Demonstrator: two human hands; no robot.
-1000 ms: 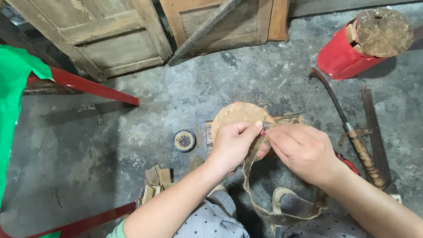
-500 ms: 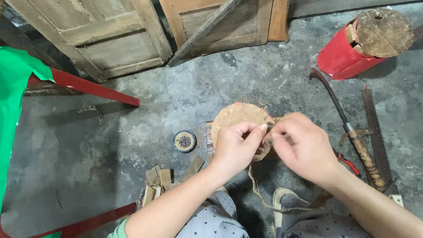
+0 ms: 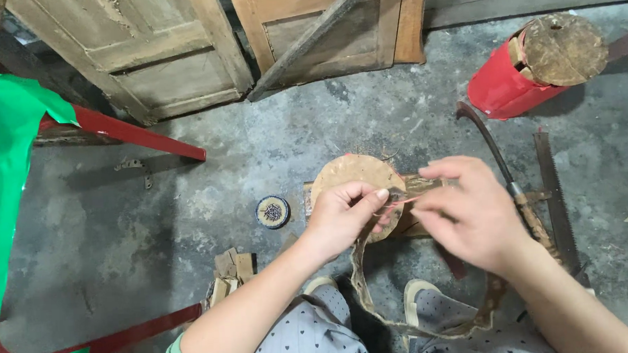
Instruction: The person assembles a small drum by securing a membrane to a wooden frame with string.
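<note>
— Strap (image 3: 374, 293), the worn brownish band: where is it?
— One end sits up at the hands, over the round wooden block (image 3: 352, 182). From there it drops toward the person, loops low between the knees and climbs again on the right.
— What grips it?
— The left hand (image 3: 340, 217) pinches the end between thumb and forefinger, the other fingers curled in. The pinch is tight, right at the near right edge of the block.
— And the right hand (image 3: 472, 216)?
— Just right of that pinch, fingers half bent and drawn together toward the same strap end. It is blurred, so I cannot tell whether it clasps anything.
— What lies around?
— A curved blade with a wrapped handle (image 3: 502, 177) and a saw (image 3: 554, 189) on the right, partly under the right wrist. A red can with a wooden lid (image 3: 533, 64) stands far right. A small round tin (image 3: 272, 211) lies left of the block, on the concrete floor (image 3: 192, 271)
</note>
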